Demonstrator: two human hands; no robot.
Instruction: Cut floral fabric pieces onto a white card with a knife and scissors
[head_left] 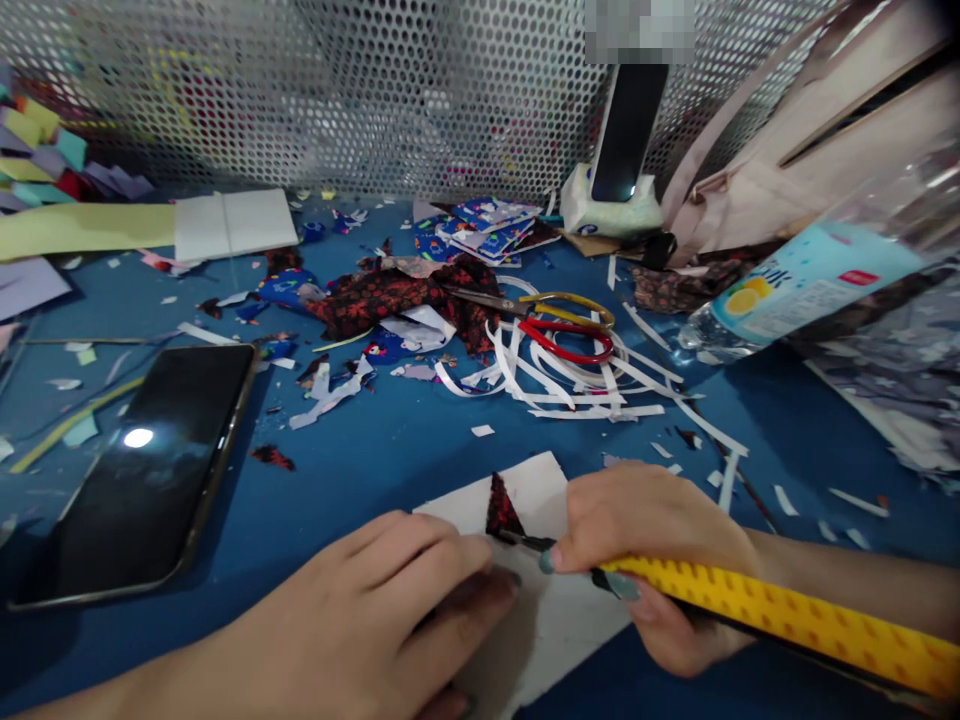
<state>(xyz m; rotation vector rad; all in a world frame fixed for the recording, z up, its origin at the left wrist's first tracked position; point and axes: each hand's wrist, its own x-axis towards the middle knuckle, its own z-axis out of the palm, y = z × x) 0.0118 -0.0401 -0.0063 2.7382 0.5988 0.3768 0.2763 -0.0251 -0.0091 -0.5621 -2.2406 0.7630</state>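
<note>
A white card (pixel 577 620) lies at an angle on the blue table in front of me. My left hand (pixel 405 600) rests on the card's left side, fingers curled together and pressing it down. A small black and red patterned triangle of fabric (pixel 503 508) stands out on the card just past my left fingertips. My right hand (pixel 660 550) is closed around a slim tool with a yellow dotted handle (pixel 817 610) and a thin dark metal tip. That tip reaches the base of the triangle, beside my left fingers; the tool's kind is unclear.
A phone (pixel 150 470) lies at left. Beyond the card are red and yellow-handled scissors (pixel 570 335), white strips (pixel 540 385) and dark patterned cloth (pixel 390 305). A bottle (pixel 817 285) lies at right, near a bag (pixel 795 140). A perforated metal panel (pixel 300 100) stands behind.
</note>
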